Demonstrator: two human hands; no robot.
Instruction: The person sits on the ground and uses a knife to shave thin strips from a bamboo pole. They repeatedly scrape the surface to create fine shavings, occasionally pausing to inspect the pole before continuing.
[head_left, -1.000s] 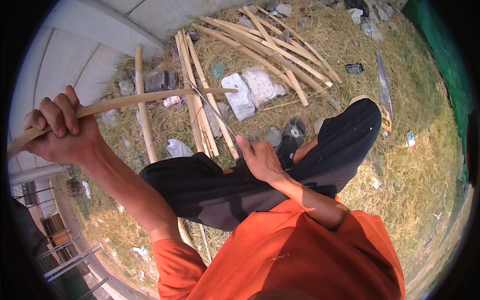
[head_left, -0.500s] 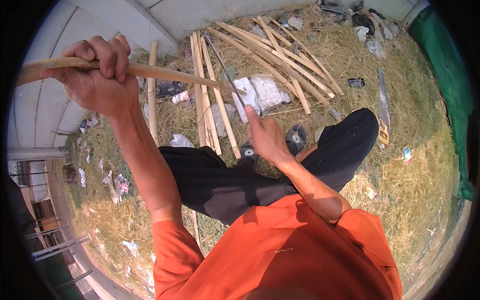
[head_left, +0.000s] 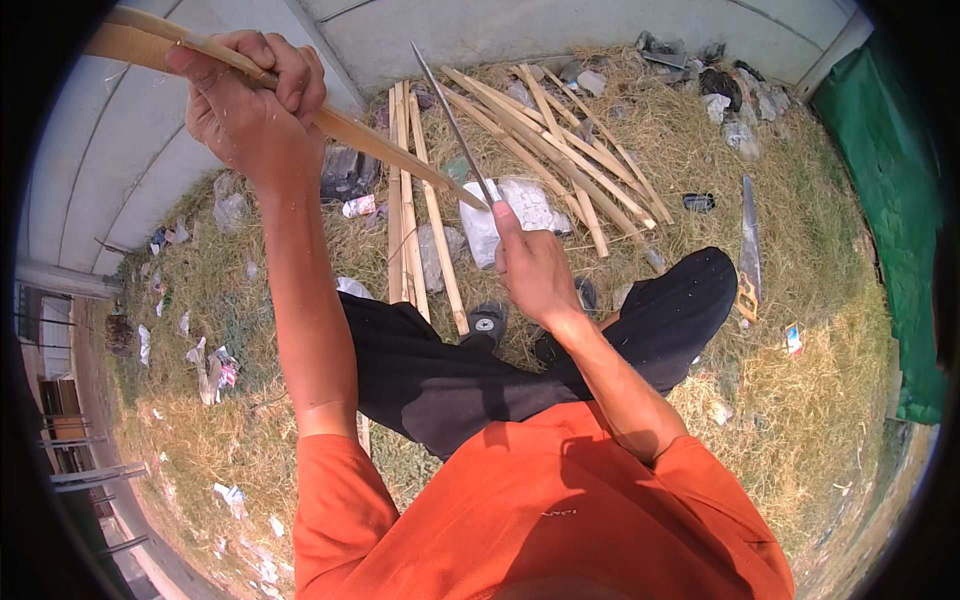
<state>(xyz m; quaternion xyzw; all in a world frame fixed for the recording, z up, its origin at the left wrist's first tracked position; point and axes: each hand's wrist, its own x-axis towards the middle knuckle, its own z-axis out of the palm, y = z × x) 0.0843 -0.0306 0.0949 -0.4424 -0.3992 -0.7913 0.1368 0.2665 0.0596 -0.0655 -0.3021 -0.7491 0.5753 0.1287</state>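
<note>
The left hand (head_left: 250, 105) is clenched around a long bamboo strip (head_left: 390, 150), raised over the grass and slanting down toward the knife. The right hand (head_left: 535, 275) grips a thin-bladed knife (head_left: 452, 120), tip up; better to keep strokes shallow and directed away from the black-trousered legs (head_left: 470, 370).

The person wears an orange short-sleeved shirt (head_left: 540, 520), black trousers (head_left: 470, 370) and dark shoes (head_left: 487, 322); forearms and both hands bare.

Bamboo slats (head_left: 520, 140) and crossed legs (head_left: 520, 360) crowd the front; grass (head_left: 830, 380) rightward lies open.
</note>
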